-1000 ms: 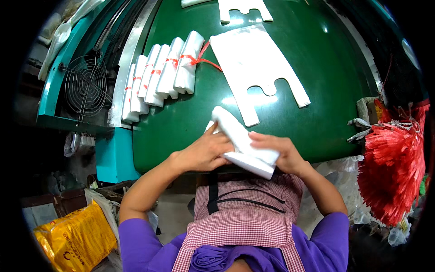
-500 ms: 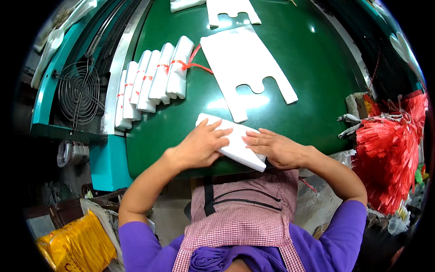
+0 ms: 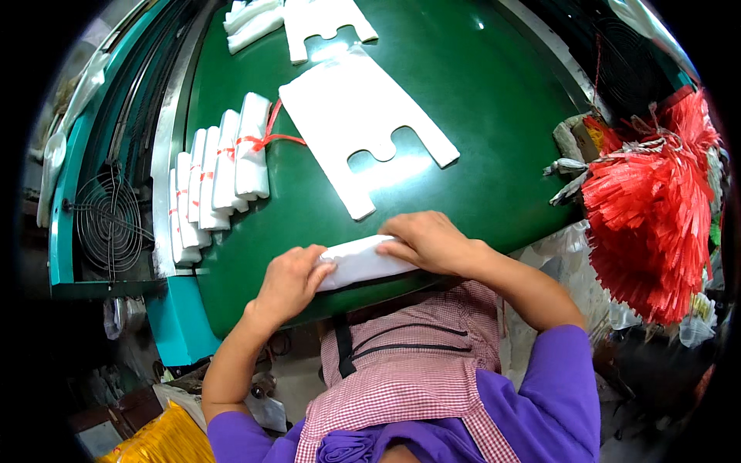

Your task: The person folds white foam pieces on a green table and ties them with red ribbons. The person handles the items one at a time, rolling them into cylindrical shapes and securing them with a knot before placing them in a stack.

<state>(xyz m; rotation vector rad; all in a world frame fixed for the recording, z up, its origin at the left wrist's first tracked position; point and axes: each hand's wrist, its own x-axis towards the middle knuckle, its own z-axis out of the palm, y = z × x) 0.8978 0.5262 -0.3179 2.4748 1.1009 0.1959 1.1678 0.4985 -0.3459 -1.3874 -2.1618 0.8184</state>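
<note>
We have both hands on a white folded bundle (image 3: 361, 262), which lies at the near edge of the green tabletop (image 3: 494, 147), stretched between them. Our left hand (image 3: 287, 282) grasps its left end, fingers curled and thumb against the plastic. Our right hand (image 3: 429, 241) grasps the other end, its back turned up and its thumb along the top surface; the fingers on the bundle's far side are partly hidden from us.

Just beyond the grip we have a flat white stack of bags (image 3: 343, 116), its two handle strips pointing back toward our hands. Farther past it lies another flat bag stack (image 3: 328, 23), with loose white rolls (image 3: 256, 27) just left of it.

To the left of the grip, and a little beyond it, we see a slanting row of white rolls tied with red bands (image 3: 225, 166), side by side. Well to the right of our right hand hangs a thick bunch of red strips (image 3: 648, 224). Nearer to us than the grip is our checkered apron (image 3: 409, 386), below the table edge.
</note>
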